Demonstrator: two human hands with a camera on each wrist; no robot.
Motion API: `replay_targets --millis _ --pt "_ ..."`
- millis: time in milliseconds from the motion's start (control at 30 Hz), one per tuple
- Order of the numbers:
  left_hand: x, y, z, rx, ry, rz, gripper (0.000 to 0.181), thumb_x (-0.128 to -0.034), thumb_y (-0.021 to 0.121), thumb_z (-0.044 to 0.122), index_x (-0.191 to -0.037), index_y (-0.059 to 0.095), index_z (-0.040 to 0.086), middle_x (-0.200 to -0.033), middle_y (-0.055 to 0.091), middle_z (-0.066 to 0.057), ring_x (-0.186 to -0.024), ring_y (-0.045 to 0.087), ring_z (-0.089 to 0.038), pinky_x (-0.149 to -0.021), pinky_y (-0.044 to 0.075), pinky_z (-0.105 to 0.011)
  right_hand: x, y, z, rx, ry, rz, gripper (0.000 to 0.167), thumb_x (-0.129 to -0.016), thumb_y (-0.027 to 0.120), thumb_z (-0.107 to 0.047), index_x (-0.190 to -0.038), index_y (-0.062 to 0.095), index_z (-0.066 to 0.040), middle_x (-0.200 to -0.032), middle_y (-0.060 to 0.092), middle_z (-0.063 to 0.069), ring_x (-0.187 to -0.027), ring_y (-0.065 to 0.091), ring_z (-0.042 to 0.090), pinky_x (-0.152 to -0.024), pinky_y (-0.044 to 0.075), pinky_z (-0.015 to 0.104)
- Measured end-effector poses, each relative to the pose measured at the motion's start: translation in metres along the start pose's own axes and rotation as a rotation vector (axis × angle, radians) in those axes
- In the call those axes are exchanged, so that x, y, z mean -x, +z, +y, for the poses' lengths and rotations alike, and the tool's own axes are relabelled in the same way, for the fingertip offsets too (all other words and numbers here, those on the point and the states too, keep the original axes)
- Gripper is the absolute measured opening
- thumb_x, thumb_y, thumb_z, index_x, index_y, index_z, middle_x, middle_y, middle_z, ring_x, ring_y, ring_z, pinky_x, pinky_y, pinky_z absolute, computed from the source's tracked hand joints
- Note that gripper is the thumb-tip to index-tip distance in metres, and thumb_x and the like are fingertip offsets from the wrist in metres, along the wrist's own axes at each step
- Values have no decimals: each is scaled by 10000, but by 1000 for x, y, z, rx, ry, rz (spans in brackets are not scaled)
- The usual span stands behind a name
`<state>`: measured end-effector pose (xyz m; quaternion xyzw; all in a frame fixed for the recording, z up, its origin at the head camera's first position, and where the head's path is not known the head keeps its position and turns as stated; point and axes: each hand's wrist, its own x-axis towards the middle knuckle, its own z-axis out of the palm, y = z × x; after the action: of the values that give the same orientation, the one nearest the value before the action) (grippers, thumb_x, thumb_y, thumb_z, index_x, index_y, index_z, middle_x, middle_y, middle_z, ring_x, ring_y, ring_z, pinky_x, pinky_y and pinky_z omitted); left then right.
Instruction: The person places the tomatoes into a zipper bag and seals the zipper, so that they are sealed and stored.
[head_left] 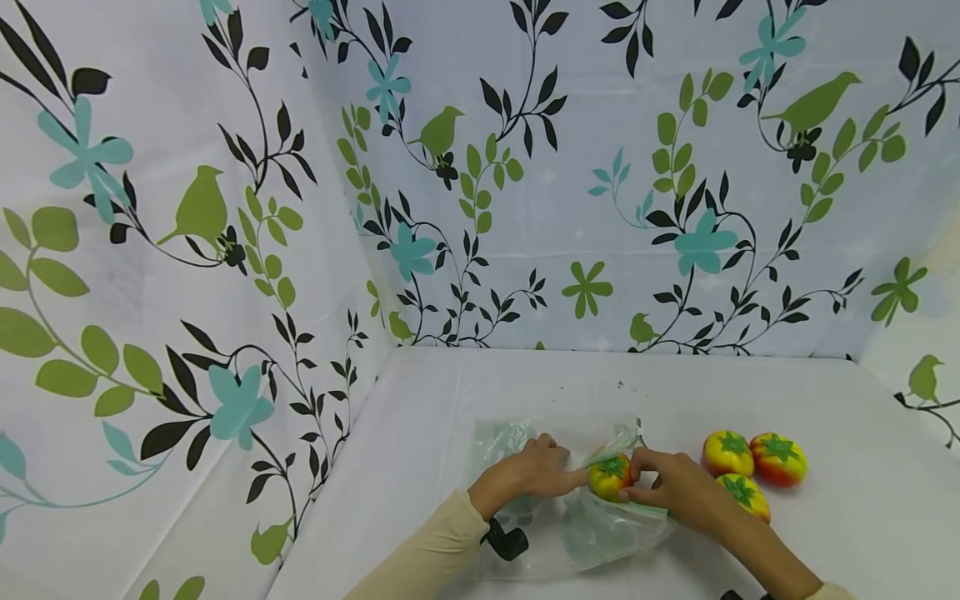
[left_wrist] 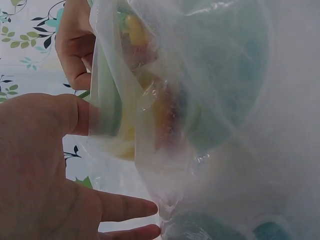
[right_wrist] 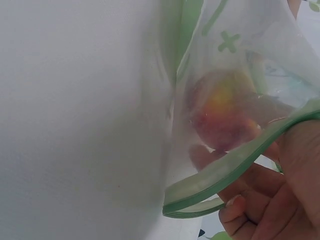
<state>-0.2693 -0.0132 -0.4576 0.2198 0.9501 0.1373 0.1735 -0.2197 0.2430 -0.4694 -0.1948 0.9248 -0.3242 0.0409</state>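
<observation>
A clear zip bag (head_left: 611, 533) with a green-edged mouth lies on the white table. At its mouth sits a red and yellow fruit (head_left: 609, 477) with a green leafy top. My right hand (head_left: 678, 492) holds this fruit between thumb and fingers; in the right wrist view the fruit (right_wrist: 222, 112) shows through the plastic, fingers reaching inside the green rim (right_wrist: 215, 192). My left hand (head_left: 536, 468) is at the bag's other side, index finger at the mouth edge. The left wrist view has the left hand (left_wrist: 45, 165) with thumb at the rim and other fingers extended against the plastic.
Three similar red and yellow fruits (head_left: 727, 453) stand close together on the table (head_left: 847, 533), right of the bag and partly behind my right forearm. More flat clear plastic (head_left: 498, 442) lies left of the bag. Patterned cloth (head_left: 585, 208) hangs behind and at the left.
</observation>
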Motion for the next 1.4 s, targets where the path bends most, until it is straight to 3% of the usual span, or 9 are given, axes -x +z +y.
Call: replay_targets --millis 200,467,600,900,1133,1400 --pt "3 0 0 4 2 1 769 -953 449 652 -1510 586 139 -1500 506 -69 -1359 491 -273 -1053 484 -489 -1 1 -5 34 40 6 247 -912 820 -414 -942 644 -244 -1101 771 25 -815 669 134 -761 632 346" --pt "5 -1 1 1 -7 4 760 -952 459 643 -1510 586 143 -1483 509 -64 -1346 495 -268 -1037 490 -482 -2 8 0 -19 -11 20 225 -947 790 -394 -930 651 -217 -889 693 -102 -781 615 71 -734 564 212" --pt "5 -1 1 6 -9 7 758 -954 460 645 -1514 581 149 -1492 502 -63 -1354 492 -270 -1046 487 -489 -4 13 2 -70 -31 23 183 -971 770 -362 -921 683 -208 -838 683 -124 -775 606 39 -745 544 200" --pt "4 2 -1 14 2 -6 761 -957 440 654 -1526 567 164 -1493 487 -60 -1362 483 -269 -1048 477 -486 -5 17 3 -132 -21 16 169 -983 757 -356 -919 721 -204 -887 720 -109 -826 636 52 -779 546 205" --pt "3 3 -2 2 6 -2 760 -943 430 646 -1511 580 165 -1500 486 -65 -1366 479 -270 -1046 481 -482 -6 17 5 -144 -46 -23 153 -1007 722 -361 -1008 779 -219 -944 749 -125 -871 657 39 -798 547 221" --pt "3 4 -2 3 -7 4 778 -942 474 679 -1530 555 176 -1538 474 -59 -1408 465 -275 -1070 474 -514 -8 16 5 -130 -93 -12 220 -1036 682 -343 -1117 805 -180 -1011 770 -113 -899 654 16 -800 555 231"
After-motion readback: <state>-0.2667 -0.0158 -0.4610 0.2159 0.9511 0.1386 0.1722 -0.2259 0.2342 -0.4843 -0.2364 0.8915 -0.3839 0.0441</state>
